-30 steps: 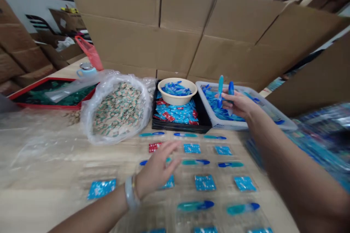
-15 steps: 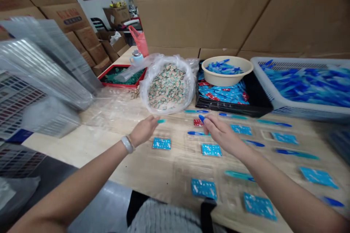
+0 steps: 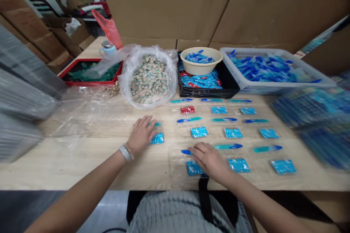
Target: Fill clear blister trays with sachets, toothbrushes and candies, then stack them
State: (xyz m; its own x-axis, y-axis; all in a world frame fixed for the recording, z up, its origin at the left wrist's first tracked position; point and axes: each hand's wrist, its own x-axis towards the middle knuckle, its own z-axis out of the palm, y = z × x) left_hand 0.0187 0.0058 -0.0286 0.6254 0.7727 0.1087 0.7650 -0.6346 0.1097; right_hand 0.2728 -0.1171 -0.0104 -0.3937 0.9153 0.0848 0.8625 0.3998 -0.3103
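My left hand [image 3: 140, 134] lies palm down with fingers stretched over a clear plastic tray, partly covering a teal pen-like piece [image 3: 158, 124] and a small blue printed packet [image 3: 157, 138]. Nearer the table's front edge, my right hand [image 3: 207, 156] rests with fingers extended over another clear tray. Its fingertips touch or hover over a slim blue pen-like piece [image 3: 186, 151]; which of the two I cannot tell. Just below them sits a blue packet [image 3: 193, 168], partly hidden by that hand. Similar trays in rows each hold one slim piece and one packet, one packet being red [image 3: 187, 110].
Behind the trays stand a plastic bag of small beige-green pieces [image 3: 125, 87], a black crate [image 3: 232, 89] with a cream basin [image 3: 202, 68], and a white basket [image 3: 262, 86] of blue pieces. A red tray [image 3: 90, 83] is at left; filled packs [image 3: 325, 142] are stacked right.
The slim pieces both hands held in their fingertips now lie in trays beneath them. My right hand came down toward the front edge, and the view swung right.
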